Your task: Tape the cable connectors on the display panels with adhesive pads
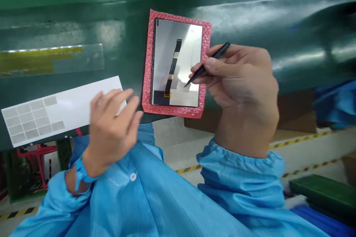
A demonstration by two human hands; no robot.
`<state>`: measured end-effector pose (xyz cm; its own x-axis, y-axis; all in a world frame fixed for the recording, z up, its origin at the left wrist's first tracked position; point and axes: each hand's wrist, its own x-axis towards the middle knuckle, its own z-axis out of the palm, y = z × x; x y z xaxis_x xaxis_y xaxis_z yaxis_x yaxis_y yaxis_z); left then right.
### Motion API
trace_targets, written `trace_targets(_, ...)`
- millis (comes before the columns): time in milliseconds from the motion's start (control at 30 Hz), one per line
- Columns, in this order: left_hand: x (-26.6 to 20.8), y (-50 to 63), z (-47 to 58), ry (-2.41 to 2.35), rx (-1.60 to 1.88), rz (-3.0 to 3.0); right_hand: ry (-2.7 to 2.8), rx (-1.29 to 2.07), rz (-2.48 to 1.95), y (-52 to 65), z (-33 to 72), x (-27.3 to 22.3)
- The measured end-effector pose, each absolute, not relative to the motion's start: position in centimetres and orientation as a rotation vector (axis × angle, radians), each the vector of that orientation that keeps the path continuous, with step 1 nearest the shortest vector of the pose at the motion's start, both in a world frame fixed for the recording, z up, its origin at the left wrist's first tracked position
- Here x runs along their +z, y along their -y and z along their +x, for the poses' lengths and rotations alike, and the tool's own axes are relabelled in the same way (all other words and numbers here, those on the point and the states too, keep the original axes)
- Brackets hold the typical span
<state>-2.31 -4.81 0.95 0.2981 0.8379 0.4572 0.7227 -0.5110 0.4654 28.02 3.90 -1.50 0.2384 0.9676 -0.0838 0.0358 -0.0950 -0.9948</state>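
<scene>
My right hand (236,72) pinches black tweezers (207,64), their pointed tip slanting down to the left over a display panel (185,59). That panel lies on pink bubble wrap (174,110), its silvery back facing up. A dark flex cable (174,64) with a gold-coloured end runs along it. Left of the panel, my left hand (114,129) has its fingers spread and holds nothing that I can see. It is over the right end of a white sheet (75,103), and whether it touches the sheet I cannot tell. Several grey square stickers (27,117) sit on the sheet's left part.
A clear strip with yellow pieces (36,61) lies farther back on the green table (122,33). Below the table's front edge are a cardboard box (292,113), a green crate with a red frame (39,155), and green and blue bins (322,192) at the right.
</scene>
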Motion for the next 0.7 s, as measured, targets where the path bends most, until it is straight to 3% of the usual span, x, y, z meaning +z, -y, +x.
trace_targets(233, -2.4, 3.3, 4.5, -1.392, 0.824, 2.508, 0.974, 1.107, -1.447, -2.7, 26.2, -2.3)
trace_targets(700, -1.6, 3.1, 4.4, -1.353, 0.819, 2.596, 0.982, 1.064, -1.59, -2.2, 24.1, 0.3)
